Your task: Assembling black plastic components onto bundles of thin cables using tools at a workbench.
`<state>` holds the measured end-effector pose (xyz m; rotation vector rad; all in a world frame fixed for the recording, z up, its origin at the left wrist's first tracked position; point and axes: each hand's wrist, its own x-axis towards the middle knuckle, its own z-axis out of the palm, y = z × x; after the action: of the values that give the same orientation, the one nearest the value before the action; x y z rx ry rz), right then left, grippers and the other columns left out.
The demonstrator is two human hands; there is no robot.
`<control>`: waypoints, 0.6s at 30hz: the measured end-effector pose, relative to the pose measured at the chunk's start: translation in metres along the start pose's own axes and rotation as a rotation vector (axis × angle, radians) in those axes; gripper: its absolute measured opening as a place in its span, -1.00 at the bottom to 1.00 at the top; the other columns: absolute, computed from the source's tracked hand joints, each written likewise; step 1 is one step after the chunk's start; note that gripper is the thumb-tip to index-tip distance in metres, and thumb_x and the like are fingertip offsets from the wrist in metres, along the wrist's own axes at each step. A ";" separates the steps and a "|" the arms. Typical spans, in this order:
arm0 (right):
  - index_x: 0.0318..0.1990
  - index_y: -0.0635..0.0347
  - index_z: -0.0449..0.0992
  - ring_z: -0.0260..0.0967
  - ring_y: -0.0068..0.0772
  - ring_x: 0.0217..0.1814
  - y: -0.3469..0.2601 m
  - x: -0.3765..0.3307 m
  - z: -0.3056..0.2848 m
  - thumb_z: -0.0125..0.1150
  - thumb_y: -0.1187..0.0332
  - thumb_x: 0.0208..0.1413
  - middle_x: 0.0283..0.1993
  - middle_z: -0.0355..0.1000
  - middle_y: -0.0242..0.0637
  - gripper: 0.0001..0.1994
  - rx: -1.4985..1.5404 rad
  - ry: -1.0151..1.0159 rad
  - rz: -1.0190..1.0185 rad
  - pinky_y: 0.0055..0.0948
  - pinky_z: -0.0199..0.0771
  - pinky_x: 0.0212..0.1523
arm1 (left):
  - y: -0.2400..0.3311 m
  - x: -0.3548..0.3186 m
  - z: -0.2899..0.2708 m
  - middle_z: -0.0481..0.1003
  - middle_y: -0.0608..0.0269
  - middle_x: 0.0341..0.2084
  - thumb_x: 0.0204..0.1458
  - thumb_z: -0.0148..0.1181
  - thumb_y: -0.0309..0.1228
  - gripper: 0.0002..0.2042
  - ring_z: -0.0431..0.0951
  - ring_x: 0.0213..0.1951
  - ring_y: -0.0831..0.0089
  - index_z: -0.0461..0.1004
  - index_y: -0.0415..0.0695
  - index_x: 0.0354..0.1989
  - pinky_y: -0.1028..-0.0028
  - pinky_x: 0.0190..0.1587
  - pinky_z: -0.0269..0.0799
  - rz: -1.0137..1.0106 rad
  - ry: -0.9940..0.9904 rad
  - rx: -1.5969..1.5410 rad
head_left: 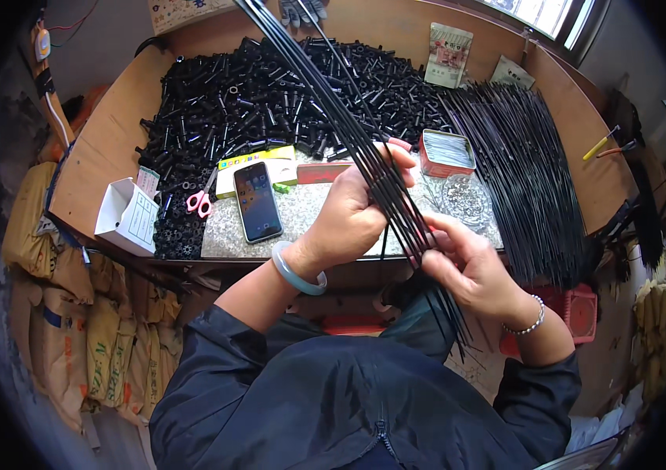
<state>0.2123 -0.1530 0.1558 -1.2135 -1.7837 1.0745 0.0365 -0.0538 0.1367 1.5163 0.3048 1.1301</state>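
A bundle of long thin black rods (393, 196) slants across the view, its upper end at the far left and its lower ends fanning out near my lap. My left hand (355, 210) is wrapped round the bundle at about its middle. Lower down, my right hand (464, 265) closes its thumb and fingers on the same rods. A large stack of similar black rods (525, 168) lies on the right of the table. Behind my hands spreads a heap of short black tubular parts (231, 98).
On the speckled work surface (309, 219) lie a phone (258, 202), pink-handled scissors (200, 202) and a clear dish of small metal parts (464, 200). A red tin (447, 153) stands behind the dish. An open white box (129, 217) sits left; sacks (63, 345) stand below it.
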 end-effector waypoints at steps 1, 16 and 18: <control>0.16 0.31 0.19 0.40 -0.57 -0.31 -0.001 -0.006 0.006 0.07 0.44 0.16 -0.30 0.43 -0.28 -0.58 0.310 -0.040 0.087 -0.57 0.41 -0.25 | -0.002 -0.001 -0.004 0.36 0.30 -0.24 -0.04 0.08 -0.67 -0.71 0.41 -0.19 0.58 0.31 -0.20 -0.11 0.52 -0.10 0.40 0.023 0.013 -0.008; -0.22 0.28 0.33 -0.07 -0.78 -0.71 0.013 -0.064 -0.002 -0.13 0.18 0.28 -0.68 0.11 -0.54 -0.70 0.441 -0.004 0.321 -0.71 -0.08 -0.69 | -0.074 -0.047 -0.009 0.55 0.04 -0.46 0.06 0.05 -0.51 -0.86 0.59 -0.35 0.21 0.50 -0.24 -0.25 0.37 -0.26 0.46 -0.095 -0.097 0.429; -0.22 0.27 0.33 0.00 -0.78 -0.66 0.031 -0.081 0.006 -0.13 0.26 0.28 -0.64 0.17 -0.54 -0.77 0.422 0.020 0.246 -0.70 0.00 -0.63 | -0.090 -0.042 -0.022 0.54 0.11 -0.46 0.07 0.07 -0.47 -0.87 0.58 -0.38 0.18 0.50 -0.24 -0.29 0.38 -0.29 0.45 0.080 -0.177 0.677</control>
<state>0.2420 -0.2251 0.1169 -1.1877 -1.3224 1.4845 0.0334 -0.0427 0.0355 2.2243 0.5450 0.9896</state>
